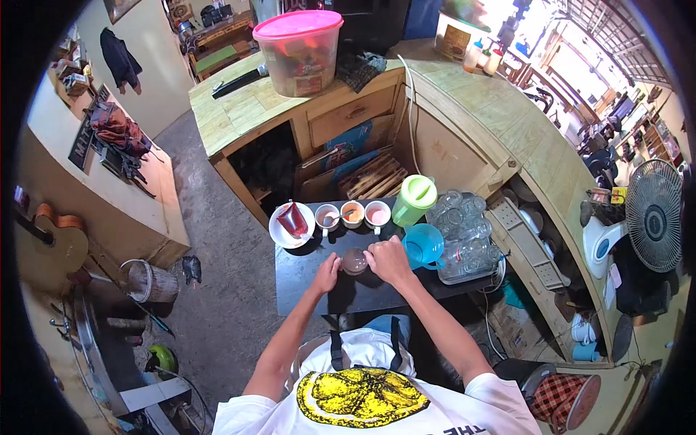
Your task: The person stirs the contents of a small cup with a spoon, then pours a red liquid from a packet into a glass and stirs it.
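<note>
A round clear glass stands on the dark table between my hands. My left hand is closed on its left side. From the right, my right hand is closed against the rim; its fingertips are partly hidden. Behind the glass are three white cups: a left cup, a middle cup with a spoon in orange contents, and a right cup with pink contents. A white bowl holds a red packet. Near my right hand are a blue pitcher and a lidded green pitcher.
A tray of several upturned glasses fills the table's right end. Beyond the table, a wooden counter curves around, carrying a pink-lidded tub. At far right is a fan. A wire basket sits on the left floor.
</note>
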The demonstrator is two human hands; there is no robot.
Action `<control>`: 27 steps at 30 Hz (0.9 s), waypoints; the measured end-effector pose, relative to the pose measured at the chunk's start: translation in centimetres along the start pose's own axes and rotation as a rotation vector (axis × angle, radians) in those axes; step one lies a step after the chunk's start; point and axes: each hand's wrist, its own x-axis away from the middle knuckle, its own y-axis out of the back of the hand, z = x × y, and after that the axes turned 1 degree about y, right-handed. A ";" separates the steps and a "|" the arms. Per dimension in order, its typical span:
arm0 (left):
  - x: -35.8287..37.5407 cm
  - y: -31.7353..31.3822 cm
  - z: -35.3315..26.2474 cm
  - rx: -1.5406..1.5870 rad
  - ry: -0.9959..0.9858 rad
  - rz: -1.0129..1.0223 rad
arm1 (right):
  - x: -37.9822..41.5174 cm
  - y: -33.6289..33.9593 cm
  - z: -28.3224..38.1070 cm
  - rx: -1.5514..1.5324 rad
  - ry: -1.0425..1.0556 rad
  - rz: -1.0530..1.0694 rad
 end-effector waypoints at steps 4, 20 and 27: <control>0.1 0.0 0.2 -0.017 0.016 0.001 | 0.3 -0.4 -0.1 -0.050 -0.012 -0.051; 0.1 0.1 0.1 0.029 0.008 -0.002 | -0.8 -1.3 0.6 -0.035 0.007 0.022; 0.0 0.0 0.0 0.040 0.010 -0.009 | -0.1 -1.6 0.3 -0.008 0.000 0.073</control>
